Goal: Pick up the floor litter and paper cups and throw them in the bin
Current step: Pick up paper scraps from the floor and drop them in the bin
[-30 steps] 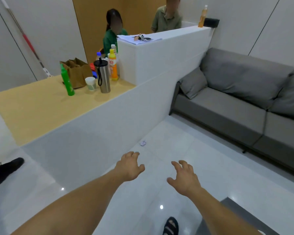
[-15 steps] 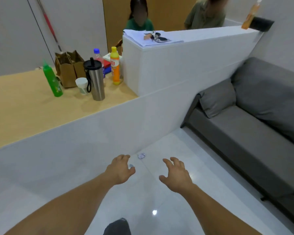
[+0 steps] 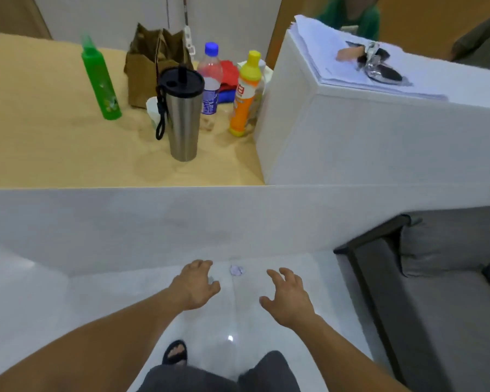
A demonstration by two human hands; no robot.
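Observation:
A small crumpled scrap of pale paper litter (image 3: 236, 270) lies on the white floor at the foot of the white counter wall. My left hand (image 3: 196, 284) hovers just left of it with loosely curled fingers and holds nothing. My right hand (image 3: 287, 297) is out to the right of the scrap, fingers spread and empty. A white paper cup (image 3: 152, 108) stands on the wooden countertop (image 3: 54, 142), half hidden behind a steel tumbler (image 3: 182, 114). No bin is in view.
On the counter stand a green bottle (image 3: 101, 80), a brown paper bag (image 3: 153, 56), a water bottle (image 3: 210, 80) and an orange bottle (image 3: 245, 94). Papers and keys (image 3: 371, 62) lie on the raised white ledge. A grey sofa (image 3: 441, 292) is at the right. My sandalled foot (image 3: 176, 352) is below.
I have stepped close to the counter and the view tipped down. The paper scrap now lies between my two hands, which stayed held out and empty.

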